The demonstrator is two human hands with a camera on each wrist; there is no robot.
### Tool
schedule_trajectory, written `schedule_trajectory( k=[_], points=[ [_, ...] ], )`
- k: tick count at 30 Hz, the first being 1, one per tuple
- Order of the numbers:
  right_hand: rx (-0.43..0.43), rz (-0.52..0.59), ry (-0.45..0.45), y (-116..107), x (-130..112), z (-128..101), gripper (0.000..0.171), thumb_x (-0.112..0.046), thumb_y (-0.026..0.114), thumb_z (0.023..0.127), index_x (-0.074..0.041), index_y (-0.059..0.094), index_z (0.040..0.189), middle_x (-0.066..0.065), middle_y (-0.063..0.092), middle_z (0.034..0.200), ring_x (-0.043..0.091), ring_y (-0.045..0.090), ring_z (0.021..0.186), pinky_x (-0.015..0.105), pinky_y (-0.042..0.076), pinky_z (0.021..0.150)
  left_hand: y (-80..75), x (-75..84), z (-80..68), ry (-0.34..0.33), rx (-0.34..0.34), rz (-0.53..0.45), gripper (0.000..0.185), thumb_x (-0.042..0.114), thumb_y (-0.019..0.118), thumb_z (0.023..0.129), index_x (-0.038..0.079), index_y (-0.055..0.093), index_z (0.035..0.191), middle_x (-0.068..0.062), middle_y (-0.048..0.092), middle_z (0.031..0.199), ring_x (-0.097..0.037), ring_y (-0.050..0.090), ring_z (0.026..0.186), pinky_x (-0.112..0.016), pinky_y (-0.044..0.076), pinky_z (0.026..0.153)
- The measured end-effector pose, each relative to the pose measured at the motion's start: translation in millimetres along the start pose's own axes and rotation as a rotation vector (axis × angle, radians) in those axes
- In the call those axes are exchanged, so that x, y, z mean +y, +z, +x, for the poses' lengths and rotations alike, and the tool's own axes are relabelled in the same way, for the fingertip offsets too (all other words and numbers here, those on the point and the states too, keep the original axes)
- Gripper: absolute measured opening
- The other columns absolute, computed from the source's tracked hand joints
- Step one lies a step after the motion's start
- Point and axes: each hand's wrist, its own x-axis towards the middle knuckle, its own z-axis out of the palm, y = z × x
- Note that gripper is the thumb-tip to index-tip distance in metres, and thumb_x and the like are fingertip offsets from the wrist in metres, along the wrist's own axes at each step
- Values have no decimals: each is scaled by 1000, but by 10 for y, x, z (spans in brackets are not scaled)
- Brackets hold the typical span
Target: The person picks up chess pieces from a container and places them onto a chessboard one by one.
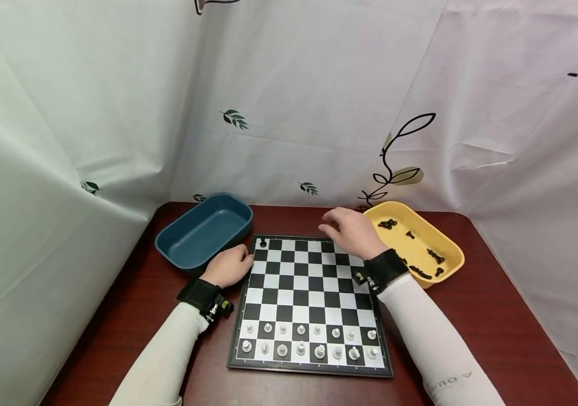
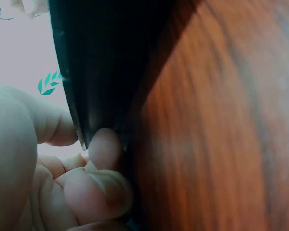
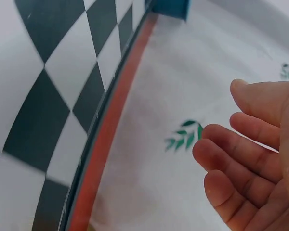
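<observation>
Chessboard [image 1: 292,297] middle passable; white pieces [image 1: 301,348] block near rows, black piece [image 1: 263,242] far-left corner.

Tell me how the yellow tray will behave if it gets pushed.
The yellow tray should slide rather than tip, since it looks wide and low. Its smooth, moulded-looking walls suggest stiff plastic that would probably keep its shape. The black pieces inside lie loose and scattered, so they may roll or shift as it moves.

The head view looks forward and down over the whole chessboard [image 1: 314,299], lower centre; the right wrist view, nearer, shares its squares at left; the left's closely faces tabletop [image 2: 216,120], right.
</observation>
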Motion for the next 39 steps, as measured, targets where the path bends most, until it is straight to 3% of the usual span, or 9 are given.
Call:
schedule_trajectory(
  k=[9,20,31,39],
  points=[
    [89,-32,84,-258,261,-332,33,-26,78,106,-2,77,128,14,78,112,31,75,94,52,58,81,-32,49,-16,9,-3,5,26,31,55,112,14,66,97,-3,60,82,-22,58,72,-41,48,72],
    [236,2,187,-600,611,-597,19,-21,78,105,-5,78,115,14,75,102,35,70,93,51,52,81,-58,52,-20,9,1,3,26,31,55,113,15,64,94,-5,56,79,-23,55,70,-40,44,71],
    [270,-12,263,-805,950,-773,26,-20,78,106,1,79,121,23,76,115,42,72,95,61,52,84,-53,63,-35,13,-5,-13,27,31,56,113,15,63,93,-5,55,78,-23,54,68,-39,42,70],
    [263,-32,302,-794,1181,-885,21,-17,75,106,0,80,118,23,76,116,42,70,94,61,51,84,-47,72,-50,3,-4,-13,25,31,57,112,15,66,95,-3,58,80,-22,56,70,-39,44,70]
  ],
)
